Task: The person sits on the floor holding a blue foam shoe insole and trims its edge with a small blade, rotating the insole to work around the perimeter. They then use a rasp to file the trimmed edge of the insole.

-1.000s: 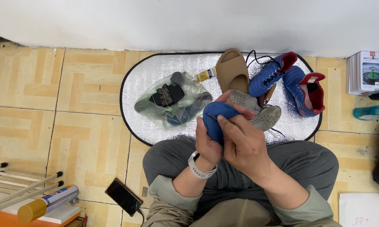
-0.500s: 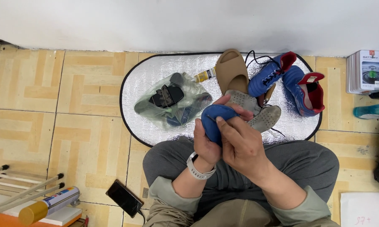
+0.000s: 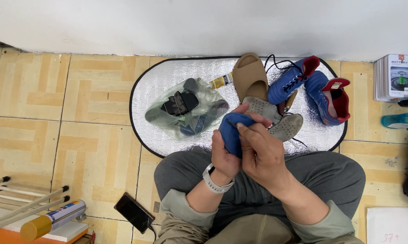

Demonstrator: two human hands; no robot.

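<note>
Hands grip one blue shoe [image 3: 231, 132] over the lap, left hand [image 3: 224, 156] wrapped under it, right hand [image 3: 260, 151] pinching its top edge, near a silver mat [image 3: 168, 86].

Blue shoe [image 3: 232, 131], tan slide [image 3: 249, 74], silver quilted mat [image 3: 168, 81] (black-edged), yellow herringbone floor tiles [image 3: 45, 90]

- Bright, even, soft light; the source itself is out of view.
- The silver mat [image 3: 168, 90] glitters with small speckled glare.
- Only faint shadows lie beside the shoes on that mat.
- Focus is sharp across the view, with no blur.
- The wall line above the mat bows slightly from wide-angle distortion.
</note>
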